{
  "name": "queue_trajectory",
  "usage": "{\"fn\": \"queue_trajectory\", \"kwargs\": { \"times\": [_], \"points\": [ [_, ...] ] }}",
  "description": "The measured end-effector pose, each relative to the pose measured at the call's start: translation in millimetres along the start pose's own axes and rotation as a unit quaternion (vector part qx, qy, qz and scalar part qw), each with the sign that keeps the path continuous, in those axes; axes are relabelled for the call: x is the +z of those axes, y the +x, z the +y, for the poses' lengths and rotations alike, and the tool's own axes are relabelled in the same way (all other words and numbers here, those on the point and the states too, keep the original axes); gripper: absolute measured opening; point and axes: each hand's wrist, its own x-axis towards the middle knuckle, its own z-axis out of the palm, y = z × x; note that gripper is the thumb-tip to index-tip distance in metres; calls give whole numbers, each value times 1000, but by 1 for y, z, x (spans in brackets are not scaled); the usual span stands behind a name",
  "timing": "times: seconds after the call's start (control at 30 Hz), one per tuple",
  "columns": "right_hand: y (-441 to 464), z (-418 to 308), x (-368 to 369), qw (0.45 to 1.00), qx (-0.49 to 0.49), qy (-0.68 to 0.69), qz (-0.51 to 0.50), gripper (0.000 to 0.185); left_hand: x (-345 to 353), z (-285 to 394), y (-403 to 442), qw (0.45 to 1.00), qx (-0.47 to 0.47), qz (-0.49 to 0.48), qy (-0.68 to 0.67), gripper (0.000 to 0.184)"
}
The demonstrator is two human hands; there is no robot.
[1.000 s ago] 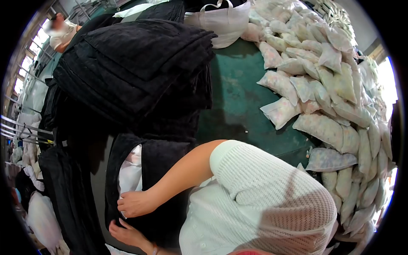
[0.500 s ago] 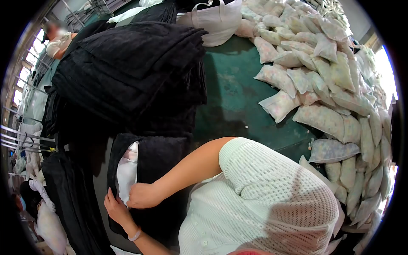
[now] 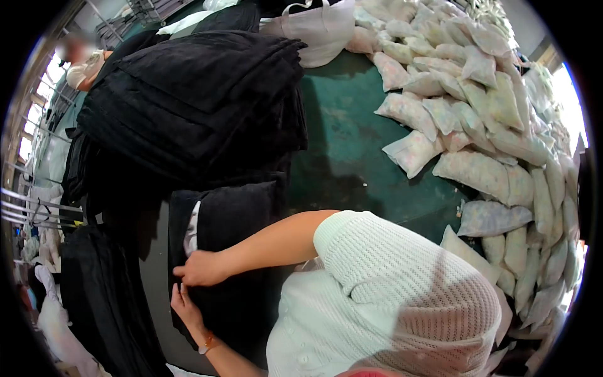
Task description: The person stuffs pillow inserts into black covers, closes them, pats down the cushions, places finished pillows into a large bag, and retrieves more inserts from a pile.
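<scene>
A black cushion cover (image 3: 242,213) lies in front of my body, with a narrow opening along its left side that shows a white filling (image 3: 192,231). My right hand (image 3: 204,268) is closed on the cover's edge, just below the white part. Close beneath it, my left hand (image 3: 187,309) touches the same edge, its fingers close together; whether they grip the fabric is hard to make out. Both hands are near each other but do not overlap.
A tall stack of black covers (image 3: 188,94) stands beyond. More black fabric (image 3: 100,295) hangs at the left. Many white filled pillows (image 3: 477,176) are heaped on the green table (image 3: 342,144) at right. A white bag (image 3: 323,34) and another person (image 3: 85,69) are at the back.
The opening has become narrower and less white shows. Both hands have shifted up along the edge since the earliest frame, and the left hand's fingers have drawn together.
</scene>
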Motion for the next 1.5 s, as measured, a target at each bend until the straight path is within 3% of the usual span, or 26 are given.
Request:
{"fn": "queue_trajectory", "kwargs": {
  "times": [0.03,0.07,0.13,0.17,0.23,0.27,0.43,0.5,0.6,0.67,0.73,0.8,0.83,0.9,1.03,1.1,1.43,1.5],
  "points": [
    [-8,8,-2,1000,8,-19,-23,12,9,4,5,998,12,50,-25,27],
    [-14,11,-5,999,28,-7,-27,10,12,9,7,998,11,51,-31,27],
    [-21,14,-5,999,31,29,-8,10,11,21,8,995,39,-25,92,22],
    [-22,13,-6,999,28,29,-11,10,18,21,8,994,94,9,64,20],
    [-20,11,-10,997,-62,-27,43,8,15,20,6,987,105,-4,120,19],
    [-21,12,-9,997,-63,-27,44,8,14,21,5,977,117,-19,175,18],
    [-27,11,-21,982,-89,-71,153,8,11,32,4,988,98,-34,117,18],
    [-24,19,-7,987,-73,-27,139,8,12,34,2,991,70,-31,108,17],
    [-22,26,-1,992,-30,39,114,10,13,46,-4,983,109,47,139,20],
    [-21,29,-2,993,-4,58,107,12,6,64,-23,905,137,200,351,21],
    [-20,31,-2,988,-1,92,128,15,-4,62,-54,891,89,209,392,22],
    [-21,29,0,987,-9,95,130,15,-10,48,-81,854,-123,129,490,21],
    [-22,27,0,987,-17,97,130,16,-7,59,-82,853,-125,129,491,21],
    [-22,26,-2,987,-14,99,127,16,0,85,-84,822,-296,98,476,35],
    [-22,27,0,986,-3,112,120,16,11,94,-86,822,-276,128,481,36],
    [-23,28,1,986,-3,112,120,16,19,84,-92,835,-143,217,484,35],
    [-24,29,-2,985,-14,118,123,15,21,73,-90,821,-149,237,497,27],
    [-25,30,-1,986,-15,117,119,14,15,69,-90,852,-123,189,473,22]
  ]
}}
